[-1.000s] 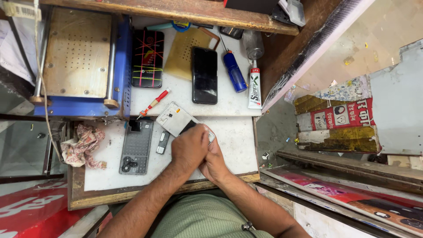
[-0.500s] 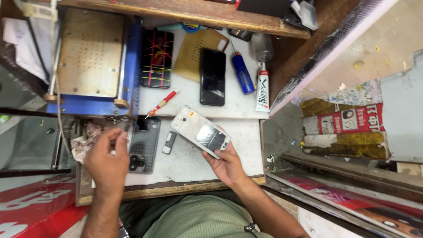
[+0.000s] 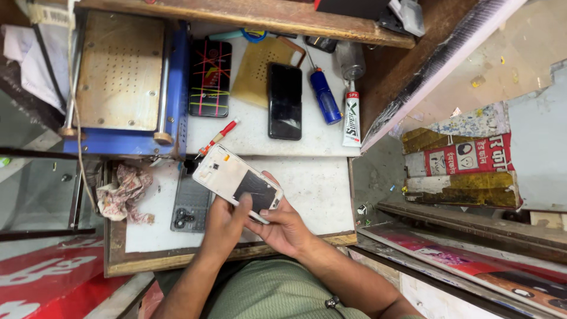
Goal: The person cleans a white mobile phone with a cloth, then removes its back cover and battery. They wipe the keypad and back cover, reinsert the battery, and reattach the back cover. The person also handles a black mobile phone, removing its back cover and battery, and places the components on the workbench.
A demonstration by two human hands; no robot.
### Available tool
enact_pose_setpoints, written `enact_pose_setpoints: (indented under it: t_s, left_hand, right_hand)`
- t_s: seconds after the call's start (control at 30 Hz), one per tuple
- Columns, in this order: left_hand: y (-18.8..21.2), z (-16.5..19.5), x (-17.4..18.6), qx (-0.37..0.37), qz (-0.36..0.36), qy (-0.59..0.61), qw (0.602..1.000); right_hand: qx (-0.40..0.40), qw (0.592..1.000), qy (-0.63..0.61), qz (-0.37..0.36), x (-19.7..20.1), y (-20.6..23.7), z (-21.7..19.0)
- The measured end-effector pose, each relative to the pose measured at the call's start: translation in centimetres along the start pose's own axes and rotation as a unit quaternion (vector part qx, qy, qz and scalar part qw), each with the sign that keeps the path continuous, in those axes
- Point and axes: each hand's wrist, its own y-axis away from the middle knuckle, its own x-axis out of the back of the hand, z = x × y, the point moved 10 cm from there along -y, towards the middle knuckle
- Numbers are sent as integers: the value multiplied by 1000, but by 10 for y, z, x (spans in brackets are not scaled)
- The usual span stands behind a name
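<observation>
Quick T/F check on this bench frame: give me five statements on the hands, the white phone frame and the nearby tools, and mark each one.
1. Both hands hold the white phone frame with the dark rectangular inset. True: left hand and right hand both grip it.
2. The black phone lies in the person's palm. False: it lies flat on the white worktop, untouched.
3. The red-handled screwdriver is in the right hand. False: it lies on the worktop, beyond the frame.
4. A grey phone back cover lies left of the hands. True.
5. The blue-handled screwdriver lies beside a white glue tube. True.
</observation>
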Motion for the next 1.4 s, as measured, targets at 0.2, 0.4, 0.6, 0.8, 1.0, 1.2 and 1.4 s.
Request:
enact_pose_setpoints:
  t_s: [0.2, 0.4, 0.6, 0.8, 1.0, 1.2, 1.4]
  left_hand:
    - [-9, 0, 30, 67, 96, -73, 990]
    - [-11, 20, 30, 47, 76, -234, 968]
    - [-12, 45, 11, -11, 76, -296, 952]
    - [-11, 52, 16, -17, 81, -324, 943]
    - [-15, 59, 11, -47, 63, -334, 939]
    - [-16, 52, -2, -24, 40, -339, 940]
    - [-15, 62, 6, -38, 60, -350, 934]
  right_hand:
    - [89, 961, 261, -3, 11, -15, -32]
    - [181, 710, 677, 63, -3, -8, -78]
    - [275, 572, 771, 54, -56, 1, -87]
    - [247, 559, 789, 62, -61, -1, -73]
    - [263, 551, 791, 34, -66, 4, -71]
    - [195, 552, 801, 127, -38, -3, -78]
    - [206, 545, 812, 30, -89, 4, -82]
